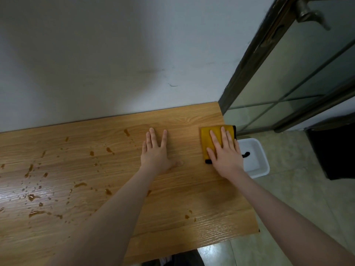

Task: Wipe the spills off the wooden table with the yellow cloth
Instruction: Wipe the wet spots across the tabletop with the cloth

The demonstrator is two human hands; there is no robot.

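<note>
At far right counter corner: yellow cloth, folded, soft, light; right hand flat on it, fingers straight. Left hand flat, holding nothing. Spills left, unwiped. Press palm mid-cloth.

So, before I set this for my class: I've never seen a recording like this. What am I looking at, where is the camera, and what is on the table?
There is no machine here. The one picture comes from a camera worn on a person's head, looking down at their bare arms. The left hand lies flat on the wooden table. The right hand presses with straight fingers on a folded yellow cloth near the table's right edge. Brown spills dot the table, mostly on the left. A white tub sits on the floor beside the table.
</note>
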